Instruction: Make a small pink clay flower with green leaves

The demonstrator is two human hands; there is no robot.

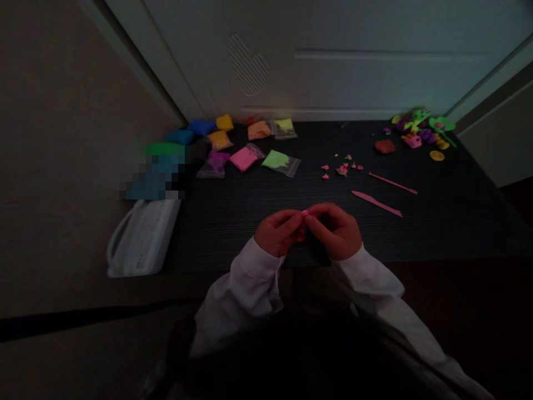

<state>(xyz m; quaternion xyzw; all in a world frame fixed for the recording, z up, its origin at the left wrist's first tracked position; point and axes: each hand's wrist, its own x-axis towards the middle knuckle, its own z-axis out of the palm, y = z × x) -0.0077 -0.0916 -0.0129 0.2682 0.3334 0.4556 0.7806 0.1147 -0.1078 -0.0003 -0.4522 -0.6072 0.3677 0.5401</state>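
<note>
A small piece of pink modelling clay [305,213] is pinched between my two hands over the front of the dark table [233,228]. My left hand [280,230] grips it from the left with thumb and fingertips. From the other side, my right hand [336,230] presses the same bit with thumb and forefinger. Beyond the hands lie several tiny pink-and-green clay pieces [342,170]. To their right rest a pink clay knife [377,203] and a thin pink modelling stick [392,183].
Clay packets line the back left, among them a pink packet [245,158] and a light green packet [277,160]. A white case with a handle [144,236] stands at the left edge. Back right are a brown-red lump [385,146] and colourful clay figures [420,126].
</note>
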